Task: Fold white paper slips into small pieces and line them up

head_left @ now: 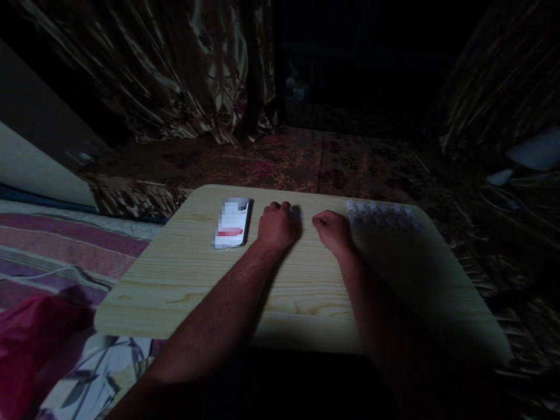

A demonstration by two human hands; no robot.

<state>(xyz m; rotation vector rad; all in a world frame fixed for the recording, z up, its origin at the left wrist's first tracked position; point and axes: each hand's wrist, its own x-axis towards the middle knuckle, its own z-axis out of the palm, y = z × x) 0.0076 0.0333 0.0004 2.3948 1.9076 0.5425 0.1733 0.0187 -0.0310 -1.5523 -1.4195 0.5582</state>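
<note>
Both my forearms lie on a small light wooden table (pixel 184 280). My left hand (pixel 276 225) rests near the table's far edge as a closed fist, just right of a phone (pixel 232 222) with a lit screen lying flat. My right hand (pixel 331 230) is also curled into a fist, a short gap to the right of the left one. Nothing shows inside either fist. Just right of my right hand, along the far edge, lies a row of several small white folded paper pieces (pixel 380 213).
The room is dark. Shiny patterned curtains (pixel 166 70) hang behind, above a floral carpet (pixel 306 160). A striped blanket (pixel 56 245) and a pink cloth (pixel 30 332) lie left of the table. White objects and a cable (pixel 503 195) sit at the far right.
</note>
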